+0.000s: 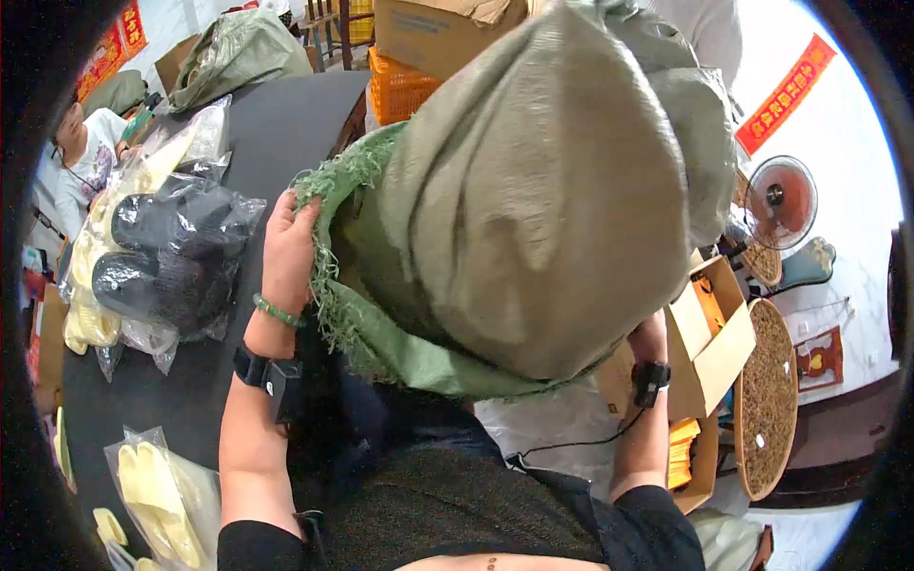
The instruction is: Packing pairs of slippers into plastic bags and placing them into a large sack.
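Observation:
A large grey-green woven sack (543,209) bulges up in front of my chest, its green, frayed mouth turned to the left. My left hand (290,240) is closed on that frayed rim, with the thumb and fingers pinching the fabric. Against the sack's lower right side is my right hand (649,337); its fingers are hidden behind the material. What the sack holds cannot be seen. Left of my left hand, clear-bagged dark slippers (171,243) lie over cream-coloured ones on the black table (286,114).
More bagged cream slippers (162,490) lie at the table's near left. Another person (95,157) is at the far left. Behind the sack stand an orange crate (400,88) and a cardboard box (438,36). An open carton (709,333), a round woven tray (766,400) and a fan (781,200) are right.

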### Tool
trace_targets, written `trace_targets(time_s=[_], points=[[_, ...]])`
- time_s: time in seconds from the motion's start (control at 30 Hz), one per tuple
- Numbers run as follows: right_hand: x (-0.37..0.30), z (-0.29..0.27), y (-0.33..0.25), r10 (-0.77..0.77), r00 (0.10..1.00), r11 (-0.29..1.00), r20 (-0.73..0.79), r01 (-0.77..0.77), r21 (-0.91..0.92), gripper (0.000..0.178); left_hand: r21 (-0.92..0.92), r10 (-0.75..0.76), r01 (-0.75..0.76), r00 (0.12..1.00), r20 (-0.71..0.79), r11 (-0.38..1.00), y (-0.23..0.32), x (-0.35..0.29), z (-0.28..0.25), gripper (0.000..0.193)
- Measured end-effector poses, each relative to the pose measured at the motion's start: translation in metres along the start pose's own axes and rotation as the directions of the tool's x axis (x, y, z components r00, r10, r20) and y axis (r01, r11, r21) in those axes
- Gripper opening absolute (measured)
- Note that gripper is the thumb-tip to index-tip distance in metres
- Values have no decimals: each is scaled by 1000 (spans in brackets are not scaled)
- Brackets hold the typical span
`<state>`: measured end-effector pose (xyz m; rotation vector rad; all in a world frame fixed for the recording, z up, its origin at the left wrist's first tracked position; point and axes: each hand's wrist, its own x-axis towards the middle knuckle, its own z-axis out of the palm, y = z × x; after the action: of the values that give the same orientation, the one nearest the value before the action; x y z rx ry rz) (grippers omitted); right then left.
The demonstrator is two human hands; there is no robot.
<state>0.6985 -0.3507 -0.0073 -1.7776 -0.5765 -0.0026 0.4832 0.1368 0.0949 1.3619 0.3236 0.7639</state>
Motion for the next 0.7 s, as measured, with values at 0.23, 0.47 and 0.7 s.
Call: trace_targets(time_s=[0.23,0.47,0.7], points=[[12,24,8,492,868,567,-64,-265,780,31,-14,-18,19,1000,12,1000,-5,-1,6,22],[10,36,-17,351,927,720,-129,-179,671,30,-65,-7,8,1000,29,998,-3,-1,5,20],[22,50,-41,257,954,839,-154,-141,526,30,-7,7,-7,1000,-24,1000,-1,1,-7,21]])
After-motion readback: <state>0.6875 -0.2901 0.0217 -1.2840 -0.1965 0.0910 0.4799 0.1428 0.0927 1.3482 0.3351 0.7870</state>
